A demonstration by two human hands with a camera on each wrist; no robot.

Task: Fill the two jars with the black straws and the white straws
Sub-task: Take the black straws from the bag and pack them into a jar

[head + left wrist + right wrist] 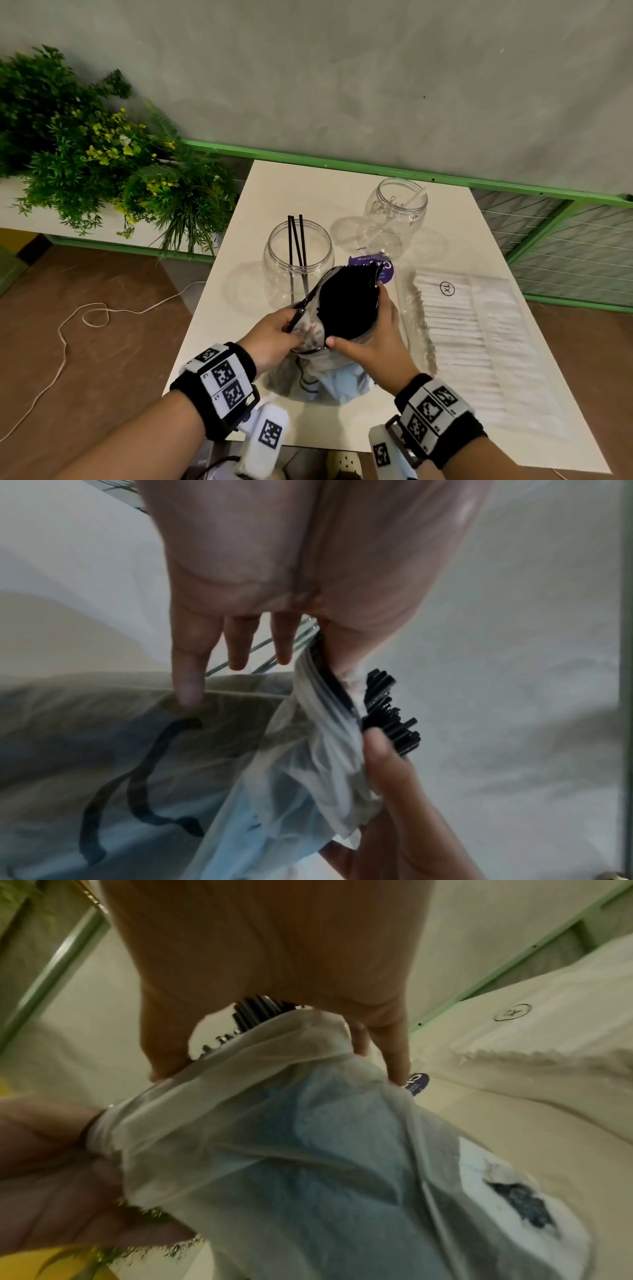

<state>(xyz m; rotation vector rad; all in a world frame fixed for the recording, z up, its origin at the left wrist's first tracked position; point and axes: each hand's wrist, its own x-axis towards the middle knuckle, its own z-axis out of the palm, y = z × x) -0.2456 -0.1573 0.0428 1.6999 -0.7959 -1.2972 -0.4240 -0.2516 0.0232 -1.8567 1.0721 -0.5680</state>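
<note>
So, left to right:
plant: green shrubs with yellow flowers, far left, off the table.
cord: thin white cord loose on the brown floor, left of the table.
table: white top; green rail and grey wall behind it.
left hand: left hand pinches the left lip of the bag mouth, a single black straw caught in the same pinch; left wrist view shows three fingers extended, the thumb side clamping the plastic.
near jar: clear jar upright just behind the hands, three black straws standing in it, tips above the rim.
bag: translucent plastic bag held up off the table between both hands, mouth pulled open toward the near jar.
black straws: dense bundle inside the bag, ends poking out of the mouth.
right hand: right hand wraps the bag and bundle from the right, thumb at the near edge, fingers curled round the far side; right wrist view confirms the wrap.
purple label: round purple sticker on the table, partly hidden behind the bag.
far jar: second clear jar toward the back, apart from the near jar, white straws leaning inside; count unclear.
white straws: flat clear pack lying on the table right of the hands, circled mark on its top.
</note>
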